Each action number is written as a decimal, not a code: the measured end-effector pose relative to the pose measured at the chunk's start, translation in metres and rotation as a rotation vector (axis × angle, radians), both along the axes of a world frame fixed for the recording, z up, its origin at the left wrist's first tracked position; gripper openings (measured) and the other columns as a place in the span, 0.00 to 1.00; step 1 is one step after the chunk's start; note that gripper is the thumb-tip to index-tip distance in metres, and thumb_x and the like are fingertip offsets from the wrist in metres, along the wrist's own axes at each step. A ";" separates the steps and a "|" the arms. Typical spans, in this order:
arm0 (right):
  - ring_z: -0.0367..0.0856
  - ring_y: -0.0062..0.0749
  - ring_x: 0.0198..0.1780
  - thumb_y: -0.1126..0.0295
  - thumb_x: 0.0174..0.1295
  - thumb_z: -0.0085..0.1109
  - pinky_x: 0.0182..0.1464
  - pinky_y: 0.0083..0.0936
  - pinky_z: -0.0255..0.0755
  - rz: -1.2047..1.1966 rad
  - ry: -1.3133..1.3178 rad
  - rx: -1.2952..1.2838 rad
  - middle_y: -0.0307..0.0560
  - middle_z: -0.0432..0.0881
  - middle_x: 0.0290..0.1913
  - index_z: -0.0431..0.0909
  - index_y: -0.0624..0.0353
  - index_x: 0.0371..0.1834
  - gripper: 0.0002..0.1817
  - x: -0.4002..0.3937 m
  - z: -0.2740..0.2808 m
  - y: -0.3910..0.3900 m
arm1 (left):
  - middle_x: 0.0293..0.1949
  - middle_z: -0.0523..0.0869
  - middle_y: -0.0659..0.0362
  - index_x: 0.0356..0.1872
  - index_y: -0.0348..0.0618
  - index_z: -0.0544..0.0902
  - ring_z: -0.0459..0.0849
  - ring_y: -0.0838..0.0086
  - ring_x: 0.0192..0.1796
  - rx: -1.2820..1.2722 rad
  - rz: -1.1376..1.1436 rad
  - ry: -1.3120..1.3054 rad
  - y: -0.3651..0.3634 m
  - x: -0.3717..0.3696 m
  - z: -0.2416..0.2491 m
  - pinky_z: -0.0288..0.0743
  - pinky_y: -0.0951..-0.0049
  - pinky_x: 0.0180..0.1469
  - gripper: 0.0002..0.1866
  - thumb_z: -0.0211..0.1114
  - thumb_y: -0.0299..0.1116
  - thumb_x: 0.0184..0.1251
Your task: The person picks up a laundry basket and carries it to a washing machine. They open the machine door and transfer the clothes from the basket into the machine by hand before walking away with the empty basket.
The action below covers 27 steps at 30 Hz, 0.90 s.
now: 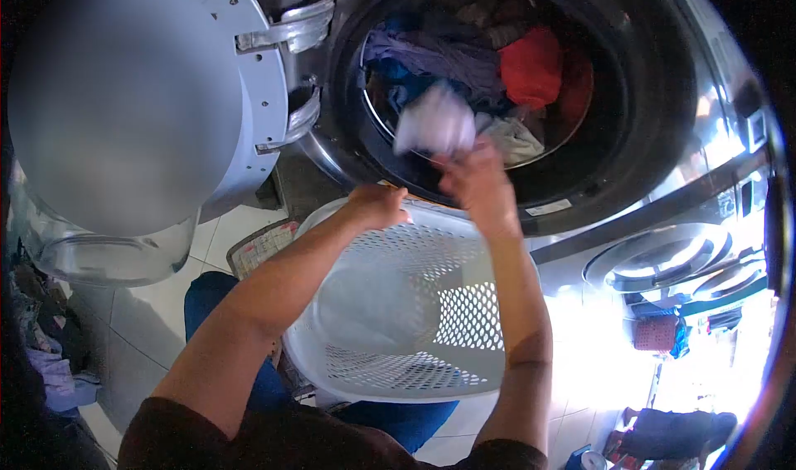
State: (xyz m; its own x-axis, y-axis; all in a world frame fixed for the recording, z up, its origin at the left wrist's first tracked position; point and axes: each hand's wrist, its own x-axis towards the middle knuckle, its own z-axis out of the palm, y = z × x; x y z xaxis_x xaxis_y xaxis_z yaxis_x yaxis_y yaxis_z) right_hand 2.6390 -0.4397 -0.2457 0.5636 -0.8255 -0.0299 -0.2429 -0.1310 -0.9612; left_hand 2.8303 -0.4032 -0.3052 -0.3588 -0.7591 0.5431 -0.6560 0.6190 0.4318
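My left hand [380, 207] is closed over the far rim of a white plastic laundry basket [468, 316] with perforated sides. Past that rim, my right hand [481, 186] reaches to the mouth of a front-loading washing machine drum [371, 109]. A whitish cloth [435, 121], smeared by motion, is at my right fingertips; whether the fingers grip it cannot be told. Inside the drum lie a purple-grey garment [448, 59], a red cloth [531, 68], blue fabric and a pale cloth [512, 138].
The round machine door [124, 105] stands swung out to the left on metal hinges [290, 30]. Another round door [659, 254] shows at the right. Clothes [54, 370] lie at lower left, and a pink basket [655, 334] sits farther off on the right.
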 end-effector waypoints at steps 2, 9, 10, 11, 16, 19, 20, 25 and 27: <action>0.59 0.50 0.61 0.45 0.58 0.45 0.51 0.46 0.66 -0.360 -0.696 0.141 0.53 0.47 0.65 0.40 0.50 0.66 0.39 -0.015 0.033 0.004 | 0.44 0.79 0.47 0.50 0.44 0.71 0.77 0.55 0.47 0.627 0.176 -0.309 0.002 0.000 0.005 0.69 0.60 0.48 0.30 0.58 0.55 0.51; 0.76 0.27 0.45 0.76 0.60 0.48 0.45 0.24 0.70 -0.469 0.303 -0.386 0.43 0.77 0.47 0.73 0.56 0.49 0.14 -0.113 0.037 0.135 | 0.44 0.79 0.49 0.48 0.45 0.73 0.76 0.55 0.50 0.576 0.158 -0.248 -0.007 0.002 -0.008 0.68 0.59 0.50 0.27 0.58 0.53 0.51; 0.75 0.27 0.46 0.74 0.60 0.49 0.44 0.24 0.69 -0.655 0.368 -0.305 0.43 0.77 0.47 0.73 0.55 0.50 0.14 -0.131 0.035 0.157 | 0.46 0.78 0.49 0.50 0.46 0.72 0.76 0.56 0.50 0.690 0.214 -0.270 -0.003 -0.003 0.007 0.67 0.61 0.51 0.29 0.58 0.53 0.51; 0.74 0.27 0.48 0.71 0.61 0.48 0.47 0.24 0.69 -0.810 0.352 -0.260 0.44 0.76 0.48 0.72 0.56 0.50 0.14 -0.150 0.026 0.177 | 0.47 0.78 0.50 0.52 0.47 0.71 0.76 0.57 0.50 0.767 0.184 -0.240 -0.002 -0.004 0.007 0.67 0.63 0.51 0.30 0.57 0.54 0.51; 0.58 0.40 0.63 0.42 0.57 0.43 0.62 0.40 0.49 -1.124 0.076 0.158 0.48 0.66 0.59 0.64 0.52 0.58 0.32 -0.225 -0.052 0.253 | 0.47 0.78 0.53 0.52 0.49 0.71 0.76 0.60 0.51 0.716 0.175 -0.298 -0.006 -0.006 0.009 0.67 0.65 0.51 0.28 0.57 0.53 0.52; 0.58 0.42 0.63 0.47 0.62 0.38 0.60 0.39 0.53 -0.860 -0.136 0.180 0.50 0.65 0.60 0.60 0.55 0.61 0.29 -0.224 -0.100 0.257 | 0.47 0.78 0.50 0.52 0.47 0.71 0.76 0.61 0.50 0.743 0.199 -0.270 -0.005 -0.008 0.011 0.67 0.66 0.50 0.26 0.58 0.49 0.55; 0.59 0.41 0.62 0.49 0.63 0.36 0.59 0.37 0.54 -0.819 -0.215 0.145 0.51 0.65 0.59 0.59 0.57 0.60 0.29 -0.217 -0.106 0.255 | 0.48 0.78 0.51 0.52 0.48 0.71 0.76 0.60 0.50 0.758 0.190 -0.280 -0.004 -0.008 0.013 0.66 0.66 0.51 0.27 0.58 0.51 0.54; 0.64 0.37 0.58 0.50 0.65 0.31 0.58 0.29 0.59 -0.899 -0.816 0.276 0.52 0.67 0.57 0.59 0.64 0.60 0.30 -0.172 -0.082 0.240 | 0.51 0.76 0.52 0.54 0.48 0.71 0.74 0.58 0.53 0.830 0.191 -0.284 -0.011 -0.005 0.014 0.65 0.66 0.53 0.31 0.58 0.55 0.51; 0.68 0.35 0.55 0.49 0.65 0.32 0.55 0.29 0.63 -0.932 -0.959 0.366 0.50 0.69 0.55 0.60 0.64 0.60 0.31 -0.174 -0.095 0.236 | 0.51 0.76 0.52 0.55 0.48 0.70 0.74 0.58 0.53 0.802 0.208 -0.299 -0.020 -0.003 0.006 0.65 0.66 0.53 0.32 0.58 0.56 0.51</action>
State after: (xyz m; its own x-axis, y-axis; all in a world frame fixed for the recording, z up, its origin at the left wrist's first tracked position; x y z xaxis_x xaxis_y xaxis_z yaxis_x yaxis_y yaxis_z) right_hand 2.4653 -0.2035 -0.3405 -0.2625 -0.9340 -0.2425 0.6677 0.0056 -0.7444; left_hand 2.8269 -0.4229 -0.2992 -0.2128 -0.9373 -0.2759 -0.8769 0.0586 0.4772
